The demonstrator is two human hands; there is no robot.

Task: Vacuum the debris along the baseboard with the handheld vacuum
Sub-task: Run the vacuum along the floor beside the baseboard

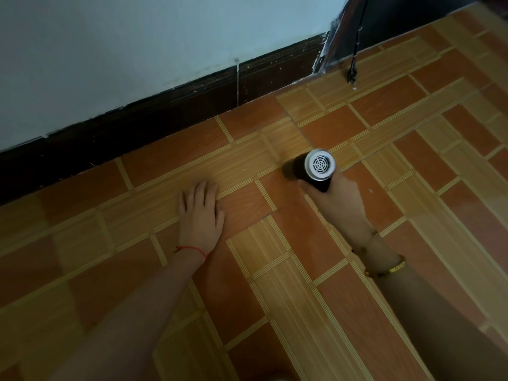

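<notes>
My right hand [338,204] grips the black handheld vacuum [313,167] by its body. The vacuum's silver rear vent faces the camera and its nose points down at the tiled floor, a short way in front of the dark brown baseboard [192,105]. My left hand [200,213] lies flat on the floor with fingers straight, to the left of the vacuum. A few pale specks of debris [354,88] lie near the baseboard's right end. The vacuum's nozzle is hidden behind its body.
The orange and tan tiled floor [302,270] fills most of the view. A pale blue wall [137,45] rises above the baseboard. At the top right a dark cord [354,59] hangs to the floor beside a dark panel [412,17].
</notes>
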